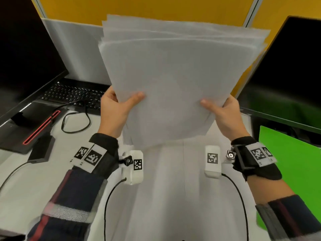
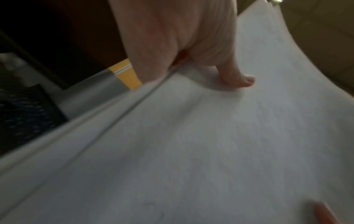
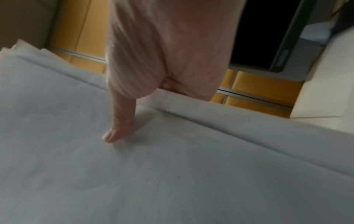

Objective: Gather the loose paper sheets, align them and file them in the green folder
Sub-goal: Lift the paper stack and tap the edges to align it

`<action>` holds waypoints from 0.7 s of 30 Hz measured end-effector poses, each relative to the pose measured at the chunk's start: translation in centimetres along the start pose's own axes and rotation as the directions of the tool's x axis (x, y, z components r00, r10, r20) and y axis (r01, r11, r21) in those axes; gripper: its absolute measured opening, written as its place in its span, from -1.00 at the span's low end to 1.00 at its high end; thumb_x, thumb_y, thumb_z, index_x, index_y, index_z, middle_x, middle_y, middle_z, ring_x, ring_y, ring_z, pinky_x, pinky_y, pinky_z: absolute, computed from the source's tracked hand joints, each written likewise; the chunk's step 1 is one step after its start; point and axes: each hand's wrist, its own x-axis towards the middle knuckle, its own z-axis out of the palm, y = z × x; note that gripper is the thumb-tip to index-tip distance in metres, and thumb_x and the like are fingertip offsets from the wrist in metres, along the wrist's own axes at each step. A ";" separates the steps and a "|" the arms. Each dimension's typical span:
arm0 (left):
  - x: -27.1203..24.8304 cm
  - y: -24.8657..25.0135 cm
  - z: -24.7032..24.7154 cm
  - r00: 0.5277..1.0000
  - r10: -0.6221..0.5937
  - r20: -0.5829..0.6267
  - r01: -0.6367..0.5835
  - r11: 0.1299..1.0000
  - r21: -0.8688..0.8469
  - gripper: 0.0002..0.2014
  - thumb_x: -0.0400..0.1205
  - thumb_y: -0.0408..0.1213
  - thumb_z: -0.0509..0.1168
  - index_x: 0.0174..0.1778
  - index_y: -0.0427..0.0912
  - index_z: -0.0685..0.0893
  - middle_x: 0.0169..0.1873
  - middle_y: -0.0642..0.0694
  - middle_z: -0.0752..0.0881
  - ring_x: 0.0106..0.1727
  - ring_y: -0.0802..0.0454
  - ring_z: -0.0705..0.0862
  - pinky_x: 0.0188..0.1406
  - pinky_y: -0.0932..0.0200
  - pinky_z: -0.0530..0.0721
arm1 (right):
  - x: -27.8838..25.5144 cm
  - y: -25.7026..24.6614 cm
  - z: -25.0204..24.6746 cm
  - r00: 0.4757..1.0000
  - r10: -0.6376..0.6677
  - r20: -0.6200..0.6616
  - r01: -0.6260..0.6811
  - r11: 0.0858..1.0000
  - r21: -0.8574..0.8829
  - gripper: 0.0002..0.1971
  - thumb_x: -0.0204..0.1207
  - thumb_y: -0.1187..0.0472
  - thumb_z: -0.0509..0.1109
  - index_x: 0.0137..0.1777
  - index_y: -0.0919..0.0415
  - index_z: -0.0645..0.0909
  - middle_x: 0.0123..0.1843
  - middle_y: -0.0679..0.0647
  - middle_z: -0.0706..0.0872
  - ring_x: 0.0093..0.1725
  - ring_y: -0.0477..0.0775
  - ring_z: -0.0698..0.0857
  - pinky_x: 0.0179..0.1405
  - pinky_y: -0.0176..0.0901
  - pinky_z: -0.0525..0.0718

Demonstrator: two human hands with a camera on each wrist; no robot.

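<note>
**Uneven stack held upright, folder waiting off to the side**

Head view: both hands hold the stack of paper sheets [image 1: 175,80] upright above the counter [image 1: 29,185]. The left hand [image 1: 114,112] and right hand [image 1: 225,115] pinch its lower side edges, thumbs on the front face. The top edges are staggered, so a loosened pinch could let inner sheets slide out or fan apart. The green folder [image 1: 291,174] lies on the counter right of the stack, partly under a dark monitor [image 1: 286,75], which may crowd the filing. Left of the stack sit a keyboard [image 1: 74,94], a looping cable [image 1: 76,122] and a second monitor [image 1: 26,54]; a swinging corner could catch them.

Left wrist view: the thumb [image 2: 239,78] presses the front sheet, the fingers hidden behind; stepped sheet edges show, blurred.

Right wrist view: the thumb [image 3: 118,128] lies likewise on the paper, with layered edges beside it.
</note>
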 end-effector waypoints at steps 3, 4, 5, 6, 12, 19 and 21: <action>-1.1 -3.7 -1.3 0.989 -0.145 0.023 0.143 0.987 0.079 -0.63 0.48 -0.40 0.43 0.19 -0.23 0.56 -0.09 0.06 0.72 -0.22 0.38 0.74 -0.22 0.47 0.67 | -1.6 2.6 -0.2 0.989 0.140 0.041 -0.138 0.989 -0.061 -0.34 0.01 -0.04 0.66 0.15 0.13 0.62 -0.08 -0.18 0.83 -0.03 -0.20 0.79 -0.14 -0.38 0.71; -1.6 -5.0 -1.5 0.981 -0.193 0.005 0.192 0.978 0.085 -0.63 0.50 -0.40 0.41 0.21 -0.23 0.53 -0.11 0.02 0.72 -0.28 0.39 0.74 -0.28 0.50 0.66 | -1.9 3.6 -0.2 0.983 0.184 0.017 -0.183 0.981 -0.059 -0.19 -0.13 -0.17 0.69 0.17 0.14 0.62 -0.03 -0.14 0.82 -0.02 -0.16 0.79 -0.13 -0.37 0.72; -2.1 -6.0 -1.6 0.973 -0.230 -0.012 0.230 0.970 0.077 -0.67 0.52 -0.40 0.40 0.16 -0.17 0.51 -0.14 -0.03 0.72 -0.33 0.39 0.75 -0.33 0.52 0.65 | -2.1 4.3 -0.1 0.977 0.212 -0.016 -0.212 0.976 -0.043 -0.09 -0.23 -0.25 0.69 0.18 0.14 0.62 0.02 -0.11 0.79 -0.01 -0.14 0.79 -0.13 -0.36 0.73; -2.5 -6.7 -1.4 0.967 -0.252 -0.031 0.253 0.965 0.064 -0.71 0.54 -0.38 0.38 0.11 -0.10 0.49 -0.16 -0.04 0.73 -0.35 0.39 0.75 -0.35 0.51 0.65 | -2.2 4.8 -0.1 0.972 0.230 -0.047 -0.231 0.973 -0.023 -0.03 -0.28 -0.30 0.67 0.20 0.14 0.62 0.04 -0.08 0.77 0.00 -0.13 0.77 -0.11 -0.34 0.74; -2.5 -6.9 1.5 0.973 -0.229 0.007 0.228 0.972 0.048 -0.69 0.60 -0.29 0.31 0.27 -0.16 0.53 0.03 0.04 0.69 -0.05 0.34 0.68 -0.18 0.52 0.67 | -1.8 5.2 1.4 0.963 0.251 -0.099 -0.250 0.968 0.027 -0.09 -0.37 -0.34 0.66 0.07 0.03 0.64 -0.04 -0.14 0.78 0.02 -0.12 0.74 0.02 -0.28 0.70; -2.4 -4.9 1.2 0.996 -0.083 0.033 0.082 0.996 0.023 -0.77 0.65 -0.38 0.21 0.22 -0.17 0.45 0.02 0.13 0.65 -0.08 0.48 0.69 -0.07 0.49 0.64 | -1.8 3.1 -0.1 0.975 0.160 -0.154 -0.143 0.983 0.114 -0.62 0.23 0.10 0.57 0.04 0.15 0.66 -0.23 -0.23 0.84 -0.15 -0.25 0.79 -0.18 -0.38 0.70; -2.9 -5.2 0.6 0.996 -0.081 0.043 0.080 0.997 0.018 -0.77 0.66 -0.38 0.18 0.23 -0.13 0.44 0.04 0.14 0.63 -0.05 0.50 0.68 -0.07 0.51 0.63 | -2.3 3.1 -0.6 0.982 0.155 -0.103 -0.149 0.987 0.064 -0.50 0.15 -0.10 0.58 0.08 0.09 0.66 -0.17 -0.25 0.83 -0.11 -0.25 0.79 -0.17 -0.38 0.71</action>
